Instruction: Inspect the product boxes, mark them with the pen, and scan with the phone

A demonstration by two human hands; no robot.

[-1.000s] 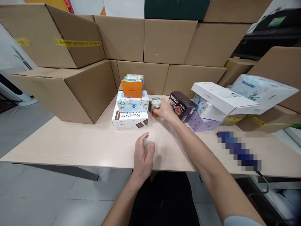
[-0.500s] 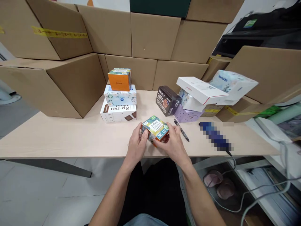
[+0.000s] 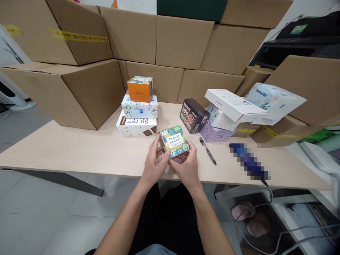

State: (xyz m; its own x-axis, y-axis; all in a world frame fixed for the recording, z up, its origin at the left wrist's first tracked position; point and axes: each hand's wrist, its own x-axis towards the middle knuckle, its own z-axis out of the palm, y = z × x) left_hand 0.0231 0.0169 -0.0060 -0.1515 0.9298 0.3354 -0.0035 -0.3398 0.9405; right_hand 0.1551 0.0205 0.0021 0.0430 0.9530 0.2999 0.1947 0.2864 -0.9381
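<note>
A small green and yellow carton labelled Binking [image 3: 174, 141] is held between both hands just above the table's front part. My left hand [image 3: 155, 156] grips its left side, thumb at the lower front edge. My right hand [image 3: 186, 163] closes round its right and lower side. To the left stands a stack: an orange box [image 3: 140, 91] on a floral tissue pack [image 3: 140, 107], over a white "Super Meal" box [image 3: 136, 126]. Behind the held carton is a dark brown box [image 3: 193, 115]. A black pen [image 3: 208, 151] lies to its right.
At the right, a flat white box [image 3: 235, 105] rests on tissue packs above a purple box [image 3: 216, 133], beside another tissue pack [image 3: 275, 101]. A blurred-out dark blue object [image 3: 248, 161] with a cable lies at right. Cardboard boxes [image 3: 183, 42] wall the back and sides of the table [image 3: 106, 152].
The carton has been turned between my hands so its printed face now points more toward me. My right hand has shifted left and lower round it. The view has swung slightly left.
</note>
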